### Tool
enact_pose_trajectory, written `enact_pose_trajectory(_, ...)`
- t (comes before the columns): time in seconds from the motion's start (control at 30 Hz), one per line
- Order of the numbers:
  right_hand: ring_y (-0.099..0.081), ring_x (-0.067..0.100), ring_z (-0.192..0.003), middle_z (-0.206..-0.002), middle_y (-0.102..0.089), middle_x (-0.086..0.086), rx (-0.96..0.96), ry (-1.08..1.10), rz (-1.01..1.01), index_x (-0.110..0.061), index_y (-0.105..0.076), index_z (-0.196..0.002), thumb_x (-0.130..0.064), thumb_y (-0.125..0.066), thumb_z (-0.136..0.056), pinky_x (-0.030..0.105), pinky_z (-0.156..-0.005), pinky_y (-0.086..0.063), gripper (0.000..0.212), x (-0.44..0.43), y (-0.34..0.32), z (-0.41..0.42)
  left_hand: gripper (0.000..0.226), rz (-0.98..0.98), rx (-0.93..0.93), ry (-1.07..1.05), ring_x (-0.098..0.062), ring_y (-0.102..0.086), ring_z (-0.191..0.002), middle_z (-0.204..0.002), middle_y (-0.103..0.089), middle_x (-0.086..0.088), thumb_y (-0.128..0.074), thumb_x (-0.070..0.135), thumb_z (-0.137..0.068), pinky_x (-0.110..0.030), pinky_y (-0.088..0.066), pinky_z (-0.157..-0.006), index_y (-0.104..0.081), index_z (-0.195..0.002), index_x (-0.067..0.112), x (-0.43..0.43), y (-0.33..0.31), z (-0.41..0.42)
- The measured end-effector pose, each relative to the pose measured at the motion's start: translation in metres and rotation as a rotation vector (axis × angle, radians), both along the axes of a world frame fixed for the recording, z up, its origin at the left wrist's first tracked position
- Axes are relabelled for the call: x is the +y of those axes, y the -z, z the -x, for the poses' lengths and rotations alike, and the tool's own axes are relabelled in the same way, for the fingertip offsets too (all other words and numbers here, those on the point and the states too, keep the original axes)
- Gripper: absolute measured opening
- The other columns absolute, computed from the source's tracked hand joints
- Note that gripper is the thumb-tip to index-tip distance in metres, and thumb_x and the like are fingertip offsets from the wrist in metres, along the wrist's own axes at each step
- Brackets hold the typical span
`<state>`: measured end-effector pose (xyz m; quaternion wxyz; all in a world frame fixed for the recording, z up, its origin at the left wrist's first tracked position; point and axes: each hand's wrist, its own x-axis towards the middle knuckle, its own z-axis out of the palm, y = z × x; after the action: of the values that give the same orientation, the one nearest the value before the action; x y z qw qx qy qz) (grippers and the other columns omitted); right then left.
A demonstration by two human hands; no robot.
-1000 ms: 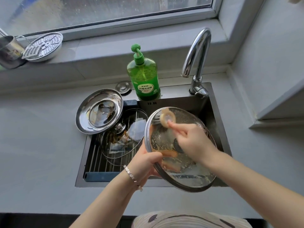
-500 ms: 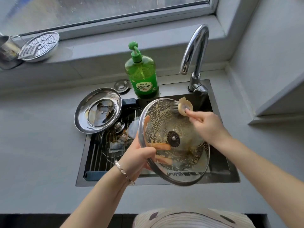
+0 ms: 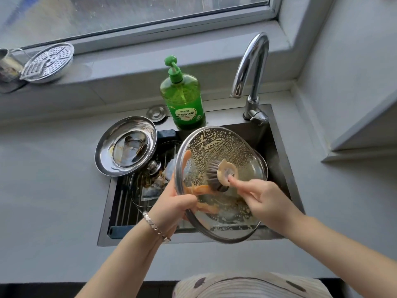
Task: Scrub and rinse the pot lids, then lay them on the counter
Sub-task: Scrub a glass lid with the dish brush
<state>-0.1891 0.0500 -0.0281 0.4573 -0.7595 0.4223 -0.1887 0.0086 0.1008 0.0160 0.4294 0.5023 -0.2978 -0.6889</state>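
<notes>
Slip risk: I judge the likeliest failure is the glass lid [image 3: 225, 145] sliding out of my left hand [image 3: 174, 203]. It is slick with suds and held by one edge only.
Cause: the brush [image 3: 217, 177] bears on the glass near its middle, away from that edge, so a hard stroke could lever the lid round in the hold.
Drop risk: if it falls, it lands on the second glass lid [image 3: 148, 188] lying on the rack in the sink [image 3: 277, 147], glass on glass, so chipping is possible.
Knock risk: the steel lid [image 3: 126, 145] sits across the sink's left corner, partly on the tabletop [image 3: 47, 190]. A wide swing of the lid could nudge it in.
Left grip: pinching the lid's left rim, thumb on the near face, fingers showing through the glass behind.
Right grip: my right hand [image 3: 264, 198] is curled round the brush, with one finger stretched onto its pale head.
Where the lid is: in the air above the sink, tilted, its inner face toward me, just in front of the soap bottle [image 3: 183, 97].
Lid's look: clear glass with a metal rim. White foam specks cover the upper half, and the lower half is wet and streaky with brownish smears.
Remaining: rinsing looks undone, and I see no stream from the faucet [image 3: 251, 67].
</notes>
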Motion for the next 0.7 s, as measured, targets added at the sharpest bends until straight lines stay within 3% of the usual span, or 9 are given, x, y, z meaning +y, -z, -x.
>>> enact_pose_trajectory(0.13,-0.063,0.020,-0.078,-0.101,-0.072,0.008,0.112,0.261,-0.029,-0.031,-0.053,-0.126,-0.011,-0.050,-0.094,0.040,-0.075,-0.052,0.037,-0.029,0.013,0.018,0.088,-0.031,0.010,-0.039,-0.031,-0.069,-0.080,-0.137,-0.043,-0.025,-0.043,-0.012,-0.057,-0.032,-0.056,-0.049,-0.039,-0.117,0.052,0.003,-0.007,-0.003)
enact_pose_trajectory(0.23,-0.058,0.011,-0.067,-0.091,-0.070,0.002,0.058,0.127,-0.030,-0.029,-0.051,-0.128,-0.010,-0.051,-0.093,0.027,-0.069,-0.049,0.039,-0.003,0.012,0.007,0.085,-0.009,-0.010,-0.058,-0.034,-0.066,-0.083,-0.136,-0.045,-0.026,-0.044,-0.011,-0.057,-0.031,-0.055,-0.048,-0.041,-0.115,0.052,0.001,-0.008,-0.004)
enact_pose_trajectory(0.3,-0.060,0.009,-0.073,-0.089,-0.069,-0.002,0.041,0.093,-0.038,-0.031,-0.051,-0.126,-0.010,-0.052,-0.093,0.025,-0.072,-0.049,0.040,0.003,0.013,0.010,0.084,0.010,-0.005,-0.080,-0.032,-0.068,-0.080,-0.133,-0.048,-0.025,-0.044,-0.012,-0.057,-0.030,-0.054,-0.046,-0.042,-0.113,0.051,0.001,-0.011,-0.006)
enact_pose_trajectory(0.4,-0.064,0.023,-0.086,-0.101,-0.071,0.008,0.144,0.275,-0.053,-0.029,-0.056,-0.125,-0.011,-0.050,-0.093,0.040,-0.082,-0.051,0.037,-0.019,0.021,0.021,0.085,0.017,-0.028,-0.094,-0.033,-0.068,-0.082,-0.135,-0.046,-0.024,-0.045,-0.013,-0.056,-0.028,-0.054,-0.045,-0.043,-0.111,0.052,0.000,-0.014,-0.004)
enact_pose_trajectory(0.47,-0.064,0.024,-0.091,-0.103,-0.071,0.008,0.097,0.222,-0.046,-0.028,-0.055,-0.126,-0.009,-0.051,-0.093,0.041,-0.086,-0.051,0.039,-0.010,0.018,0.014,0.086,0.002,-0.028,-0.116,-0.041,-0.061,-0.092,-0.139,-0.040,-0.025,-0.043,-0.013,-0.056,-0.029,-0.054,-0.045,-0.043,-0.113,0.053,-0.003,-0.011,-0.002)
enact_pose_trajectory(0.57,-0.061,0.018,-0.080,-0.092,-0.070,0.008,0.039,0.115,-0.013,-0.034,-0.052,-0.125,-0.007,-0.053,-0.091,0.031,-0.077,-0.049,0.043,0.007,0.014,0.007,0.091,-0.002,0.015,-0.183,-0.047,-0.057,-0.096,-0.136,-0.041,-0.030,-0.041,-0.011,-0.058,-0.034,-0.055,-0.045,-0.037,-0.120,0.054,-0.002,-0.004,-0.005)
enact_pose_trajectory(0.67,-0.062,0.020,-0.080,-0.101,-0.072,0.007,0.171,0.291,-0.046,-0.029,-0.058,-0.124,-0.011,-0.050,-0.093,0.031,-0.075,-0.049,0.037,-0.016,0.018,0.018,0.092,-0.012,-0.010,-0.207,-0.044,-0.063,-0.087,-0.124,-0.051,-0.033,-0.042,-0.009,-0.057,-0.041,-0.056,-0.045,-0.034,-0.123,0.055,0.002,0.000,-0.006)
enact_pose_trajectory(0.7,-0.062,0.018,-0.076,-0.102,-0.072,0.007,0.190,0.262,-0.066,-0.029,-0.058,-0.124,-0.012,-0.050,-0.094,0.029,-0.071,-0.048,0.036,-0.014,0.016,0.016,0.092,-0.017,-0.028,-0.210,-0.043,-0.063,-0.085,-0.120,-0.054,-0.033,-0.042,-0.008,-0.057,-0.042,-0.056,-0.046,-0.034,-0.125,0.053,0.001,0.002,-0.005)
